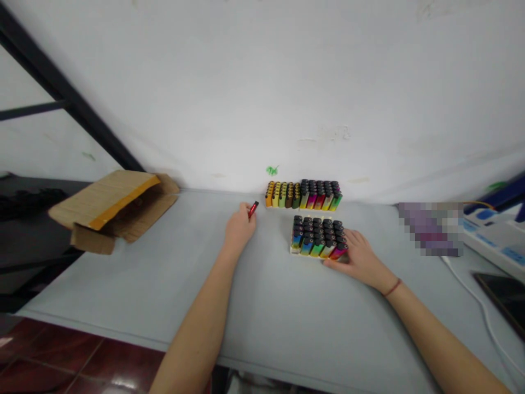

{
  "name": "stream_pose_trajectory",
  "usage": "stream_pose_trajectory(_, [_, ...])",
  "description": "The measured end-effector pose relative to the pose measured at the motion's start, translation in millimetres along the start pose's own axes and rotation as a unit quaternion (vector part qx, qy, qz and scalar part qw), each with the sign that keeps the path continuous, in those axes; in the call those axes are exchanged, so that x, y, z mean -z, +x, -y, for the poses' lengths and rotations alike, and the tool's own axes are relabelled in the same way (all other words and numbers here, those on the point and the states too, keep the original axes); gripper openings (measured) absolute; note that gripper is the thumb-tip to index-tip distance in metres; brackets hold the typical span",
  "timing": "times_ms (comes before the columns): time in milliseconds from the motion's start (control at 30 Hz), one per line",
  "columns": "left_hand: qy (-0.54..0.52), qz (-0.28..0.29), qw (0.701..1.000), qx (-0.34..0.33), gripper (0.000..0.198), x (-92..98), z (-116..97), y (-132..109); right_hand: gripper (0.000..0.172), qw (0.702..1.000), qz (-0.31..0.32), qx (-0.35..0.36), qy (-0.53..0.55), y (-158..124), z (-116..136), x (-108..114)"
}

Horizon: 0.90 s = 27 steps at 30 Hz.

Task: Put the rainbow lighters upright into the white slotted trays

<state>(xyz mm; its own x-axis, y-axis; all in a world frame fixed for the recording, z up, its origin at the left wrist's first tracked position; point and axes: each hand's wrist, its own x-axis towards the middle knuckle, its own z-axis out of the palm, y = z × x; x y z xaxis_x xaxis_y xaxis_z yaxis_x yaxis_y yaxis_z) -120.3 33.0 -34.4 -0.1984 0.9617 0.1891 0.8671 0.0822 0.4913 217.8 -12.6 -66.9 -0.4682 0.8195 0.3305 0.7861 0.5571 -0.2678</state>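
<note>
Pinched in the fingers of my left hand (240, 230) is a red lighter (253, 208) with a black top, held tilted just above the table. My right hand (361, 260) grips the right end of a tray of lighters (318, 238), thumb at the front corner and fingers along the side. Black-topped lighters in several colours stand upright in rows there. Behind it, near the wall, a second group of black-topped lighters (320, 195) adjoins a group of orange, yellow, green and brown lighters (283, 195).
An open cardboard box (118, 200) lies on its side at the left of the grey table (262, 306). On the right are a blurred-out purple item (429, 227), a white power strip (500, 241), a white cable (478, 301) and a dark-screened device (502, 298). A white wall (229, 98) bounds the back.
</note>
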Motion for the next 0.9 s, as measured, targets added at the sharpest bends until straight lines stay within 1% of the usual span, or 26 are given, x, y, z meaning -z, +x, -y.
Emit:
stream_pose_trajectory(33, [-0.061, -0.002, 0.998, 0.009, 0.023, -0.6, -0.7, 0.7, 0.076, 1.000, 0.001, 0.000, -0.001, 0.1, -0.1, 0.0])
stream_pose_trajectory(100, [-0.191, -0.006, 0.981, 0.016, 0.024, -3.4, -5.0, 1.1, 0.077, 1.000, 0.001, 0.002, -0.004, 0.4, 0.0, 0.2])
stream_pose_trajectory(167, [-0.300, -0.002, 0.954, 0.013, 0.021, -7.2, -13.2, -0.4, 0.077, 1.000, 0.001, 0.006, -0.005, 0.8, 0.3, 0.6])
stream_pose_trajectory(267, [-0.419, 0.021, 0.908, -0.005, 0.011, -11.2, -29.5, -6.0, 0.075, 1.000, 0.002, 0.007, -0.004, 1.2, 0.7, 1.3])
stream_pose_trajectory(300, [-0.454, 0.031, 0.890, -0.010, 0.010, -11.5, -35.0, -8.4, 0.074, 1.000, 0.001, 0.006, -0.004, 1.3, 0.8, 1.4])
stream_pose_trajectory(367, [-0.511, 0.057, 0.857, -0.003, 0.017, -10.8, -45.0, -13.3, 0.074, 1.000, 0.000, 0.007, -0.005, 1.3, 1.0, 1.7])
stream_pose_trajectory(500, [-0.577, 0.101, 0.809, 0.038, 0.033, -8.1, -59.7, -21.7, 0.074, 1.000, 0.000, 0.008, -0.002, 1.2, 1.4, 2.0])
stream_pose_trajectory(633, [-0.633, 0.092, 0.767, 0.055, 0.030, -9.3, -70.5, -26.6, 0.075, 1.000, 0.001, 0.006, -0.004, 1.0, 1.1, 1.4])
stream_pose_trajectory(733, [-0.663, 0.124, 0.732, 0.095, 0.032, -10.5, -76.2, -28.4, 0.075, 1.000, 0.001, 0.004, -0.007, 0.8, 0.9, 0.6])
stream_pose_trajectory(800, [-0.669, 0.148, 0.719, 0.118, 0.040, -10.5, -77.8, -29.2, 0.076, 1.000, 0.002, 0.001, -0.008, 0.6, 0.9, 0.5])
stream_pose_trajectory(900, [-0.664, 0.158, 0.716, 0.146, 0.046, -9.7, -76.6, -30.1, 0.076, 1.000, 0.005, 0.003, -0.008, 0.5, 0.9, 0.5])
